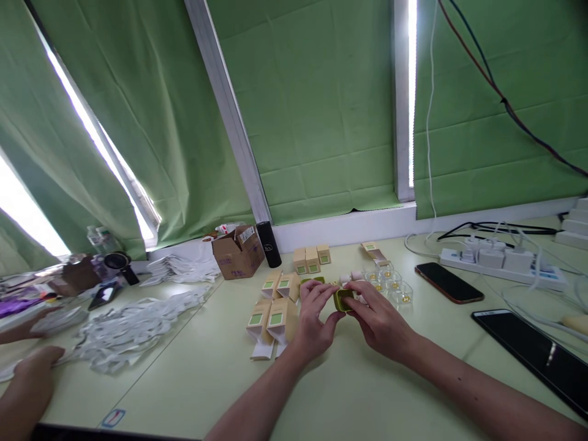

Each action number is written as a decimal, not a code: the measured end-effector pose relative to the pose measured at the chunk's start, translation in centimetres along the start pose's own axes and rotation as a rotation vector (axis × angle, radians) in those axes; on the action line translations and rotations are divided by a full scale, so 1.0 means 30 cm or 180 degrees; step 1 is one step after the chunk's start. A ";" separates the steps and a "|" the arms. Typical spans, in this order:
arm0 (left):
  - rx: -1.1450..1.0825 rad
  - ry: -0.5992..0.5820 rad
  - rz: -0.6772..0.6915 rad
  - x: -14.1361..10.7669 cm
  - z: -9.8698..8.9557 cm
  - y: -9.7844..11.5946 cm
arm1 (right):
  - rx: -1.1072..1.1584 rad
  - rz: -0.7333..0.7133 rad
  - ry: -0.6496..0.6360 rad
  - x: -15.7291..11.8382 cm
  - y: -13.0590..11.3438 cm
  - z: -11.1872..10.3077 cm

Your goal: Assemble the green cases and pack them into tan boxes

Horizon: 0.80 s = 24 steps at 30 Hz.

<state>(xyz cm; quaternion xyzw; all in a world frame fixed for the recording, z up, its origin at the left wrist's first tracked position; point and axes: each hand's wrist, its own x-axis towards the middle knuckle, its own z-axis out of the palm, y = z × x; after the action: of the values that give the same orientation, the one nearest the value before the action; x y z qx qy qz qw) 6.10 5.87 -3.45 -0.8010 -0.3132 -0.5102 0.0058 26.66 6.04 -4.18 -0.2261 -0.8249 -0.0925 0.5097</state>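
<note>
A small olive-green box (342, 299) is held up over the table between my two hands. My left hand (316, 315) grips its left side, thumb below and fingers along the top. From the other side my right hand (383, 318) holds it, with fingertips at its opening; what is inside I cannot make out. Just behind my left hand another green piece (312, 280) shows in part. Tan cardboard boxes (282, 317) with green labels stand left of my left hand, the nearest with flaps open. Beyond my right hand are clear containers (391, 284) with small gold-coloured pieces.
More tan boxes (312, 260) stand behind. A brown carton (239, 254) and black cylinder (269, 245) are by the wall. At right lie a phone (449, 282), a larger black-screened device (533, 352) and a power strip (500, 266). A co-worker's hands (34, 370) are beside white strips (124, 331) at left.
</note>
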 end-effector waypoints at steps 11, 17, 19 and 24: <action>-0.0063 0.0025 -0.0090 0.001 -0.003 0.001 | 0.0056 0.0025 0.0134 -0.013 0.012 0.010; -0.0063 0.0050 -0.0060 0.003 -0.003 0.008 | 0.0064 0.0021 0.0165 -0.008 0.007 0.006; -0.0045 0.0058 -0.0058 0.003 -0.004 0.010 | 0.0077 0.0002 0.0175 -0.006 0.003 0.005; -0.0088 0.0088 -0.0042 0.003 -0.004 0.011 | 0.0117 -0.0006 0.0212 0.002 -0.005 0.001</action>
<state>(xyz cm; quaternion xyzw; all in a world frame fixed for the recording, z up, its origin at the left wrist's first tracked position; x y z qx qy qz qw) 6.20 5.62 -3.23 -0.7918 -0.3113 -0.5255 -0.0043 26.54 5.93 -4.12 -0.2128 -0.8093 -0.0853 0.5409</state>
